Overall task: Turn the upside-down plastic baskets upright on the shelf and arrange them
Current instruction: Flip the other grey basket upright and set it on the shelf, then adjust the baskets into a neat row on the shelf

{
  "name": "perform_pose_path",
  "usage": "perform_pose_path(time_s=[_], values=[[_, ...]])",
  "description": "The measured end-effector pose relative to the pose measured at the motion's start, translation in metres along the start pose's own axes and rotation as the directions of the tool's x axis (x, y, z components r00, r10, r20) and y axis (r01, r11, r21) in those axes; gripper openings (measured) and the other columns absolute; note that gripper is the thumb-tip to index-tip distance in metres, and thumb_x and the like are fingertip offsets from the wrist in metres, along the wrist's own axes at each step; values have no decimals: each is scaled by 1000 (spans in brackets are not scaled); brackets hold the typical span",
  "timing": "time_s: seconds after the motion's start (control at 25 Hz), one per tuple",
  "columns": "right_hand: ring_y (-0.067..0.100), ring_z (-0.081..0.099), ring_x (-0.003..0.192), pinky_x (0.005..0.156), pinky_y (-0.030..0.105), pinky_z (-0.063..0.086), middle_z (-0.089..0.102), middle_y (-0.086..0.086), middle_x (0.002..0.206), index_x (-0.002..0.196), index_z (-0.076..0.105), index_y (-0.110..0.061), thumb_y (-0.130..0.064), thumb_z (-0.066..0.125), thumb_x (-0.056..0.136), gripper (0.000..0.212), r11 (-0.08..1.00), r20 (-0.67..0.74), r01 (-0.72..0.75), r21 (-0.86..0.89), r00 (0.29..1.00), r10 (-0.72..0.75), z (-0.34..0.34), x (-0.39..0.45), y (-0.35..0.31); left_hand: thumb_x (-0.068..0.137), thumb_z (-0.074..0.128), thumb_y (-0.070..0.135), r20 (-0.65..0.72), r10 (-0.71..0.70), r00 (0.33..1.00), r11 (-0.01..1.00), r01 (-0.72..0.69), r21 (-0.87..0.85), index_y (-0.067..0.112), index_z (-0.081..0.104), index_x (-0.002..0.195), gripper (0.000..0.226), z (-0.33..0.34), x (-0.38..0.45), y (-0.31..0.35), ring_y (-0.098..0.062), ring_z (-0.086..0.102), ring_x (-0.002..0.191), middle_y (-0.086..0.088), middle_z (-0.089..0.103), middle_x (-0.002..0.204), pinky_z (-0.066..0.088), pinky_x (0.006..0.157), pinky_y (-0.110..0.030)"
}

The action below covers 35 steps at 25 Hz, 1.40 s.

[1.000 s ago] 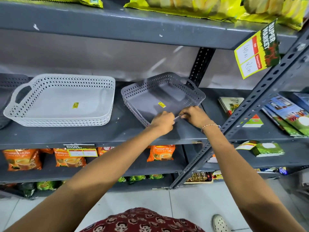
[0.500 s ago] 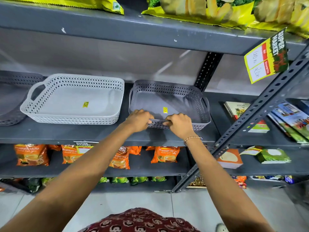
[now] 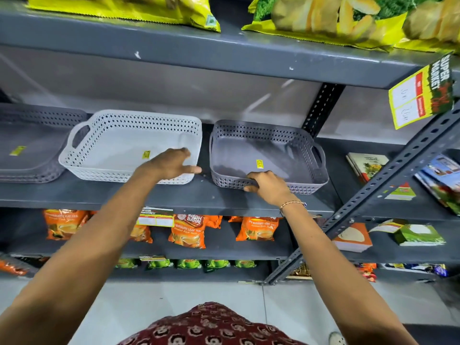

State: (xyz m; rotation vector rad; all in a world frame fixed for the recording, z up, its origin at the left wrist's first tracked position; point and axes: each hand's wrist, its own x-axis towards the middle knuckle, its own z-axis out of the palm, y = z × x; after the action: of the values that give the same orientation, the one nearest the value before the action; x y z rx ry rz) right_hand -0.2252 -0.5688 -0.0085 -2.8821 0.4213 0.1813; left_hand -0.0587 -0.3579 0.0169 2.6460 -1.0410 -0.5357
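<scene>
Sitting upright and square on the shelf, the dark grey basket has come down from the tilt it had a second ago, when both hands were at its near rim. The right hand still curls over that rim near the left corner, while the left hand has let go and now hovers with fingers spread over the near right corner of the white basket next to it, gripping nothing. By my reading this basket is done, bar a nudge to line it up, and attention is shifting leftward. Both baskets stand side by side, close but apart. At the far left a grey basket stack lies with a flat face and label uppermost, seemingly still upside down. Around them are grey metal racks: yellow snack bags above, orange tea packets below, books to the right past a slotted upright, and a pale tiled floor.
</scene>
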Motion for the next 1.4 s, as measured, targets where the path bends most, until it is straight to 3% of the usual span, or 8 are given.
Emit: perform_pose_path(time_s=[0.08, 0.12, 0.2, 0.32, 0.6, 0.76, 1.4], values=[[40, 59, 106, 83, 44, 51, 65, 23, 110, 117, 56, -10, -27, 53, 93, 30, 997, -8, 24, -72, 1000, -25, 3, 8, -12, 86, 63, 42, 139, -44, 989, 997, 34, 74, 10, 63, 110, 40, -1, -6, -20, -28, 57, 102, -16, 65, 121, 41, 81, -32], [40, 60, 105, 83, 44, 51, 65, 24, 109, 115, 56, -10, -24, 51, 94, 26, 993, -11, 27, -111, 1000, -28, 5, 11, -16, 84, 66, 39, 158, -51, 986, 994, 34, 108, 13, 65, 105, 33, 1, -10, -26, -26, 58, 97, -13, 68, 115, 43, 78, -32], [40, 60, 104, 84, 43, 50, 66, 23, 107, 113, 56, -10, -19, 50, 93, 23, 984, -15, 19, -175, 1000, -22, 7, 12, -19, 83, 68, 27, 110, -53, 992, 991, 39, 127, 20, 67, 111, 29, 8, -13, -34, -29, 62, 102, -11, 68, 117, 50, 83, -37], [38, 61, 103, 83, 40, 50, 67, 21, 106, 109, 55, -11, -18, 50, 92, 19, 975, -44, 21, -222, 999, -32, 10, 11, -19, 88, 60, 16, -26, -3, 1000, 974, 9, 225, 27, 60, 127, 41, 17, -16, -36, -32, 58, 114, -12, 64, 126, 48, 87, -37], [36, 65, 101, 78, 40, 53, 71, 16, 101, 103, 58, -14, -19, 53, 90, 14, 962, -73, 31, -271, 996, -53, 20, -5, -15, 93, 53, 17, -17, 86, 996, 946, -77, 314, 27, 51, 136, 44, 39, -22, -20, -31, 51, 122, -15, 59, 131, 42, 97, -37], [35, 65, 100, 79, 39, 52, 71, 16, 102, 109, 57, -16, -14, 51, 90, 20, 955, -53, 40, -295, 997, -58, 12, 2, -13, 93, 51, 14, -52, 112, 992, 940, -89, 329, 24, 47, 139, 47, 34, -14, -13, -31, 50, 124, -14, 57, 134, 40, 99, -37], [32, 64, 102, 82, 35, 50, 71, 14, 105, 111, 55, -15, -18, 49, 93, 19, 969, -16, 78, -236, 996, -84, 5, 4, -4, 93, 53, 17, -40, 107, 993, 959, -93, 269, 24, 50, 136, 44, 37, -10, -14, -32, 51, 122, -13, 58, 133, 42, 95, -37]])
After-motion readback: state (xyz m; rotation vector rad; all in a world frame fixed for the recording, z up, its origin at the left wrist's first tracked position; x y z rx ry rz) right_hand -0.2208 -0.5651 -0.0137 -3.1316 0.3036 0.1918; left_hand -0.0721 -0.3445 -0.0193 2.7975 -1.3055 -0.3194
